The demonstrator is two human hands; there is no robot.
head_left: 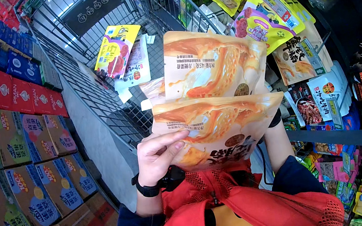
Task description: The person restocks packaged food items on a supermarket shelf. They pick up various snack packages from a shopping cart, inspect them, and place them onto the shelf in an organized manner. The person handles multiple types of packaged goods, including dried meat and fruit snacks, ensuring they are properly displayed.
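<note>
Pinched between the thumb and fingers of my left hand [161,155] is a cream-and-orange snack pouch [218,112], held upside down before my chest. A second pouch of the same design [213,68] stands just beyond it, also inverted, with part of another pouch [154,90] showing at its left. My right forearm reaches behind these pouches, and they hide my right hand, so its grip cannot be seen. In the wire shopping cart [70,83] ahead lie a yellow-and-pink pouch [118,51] and a white pouch [140,62].
To the right, a rack holds hanging snack pouches [267,16] with price tags. A dark rail [346,137] crosses there. Stacked drink cartons [5,138] and red boxes [23,92] line the left, beside a strip of floor [88,125].
</note>
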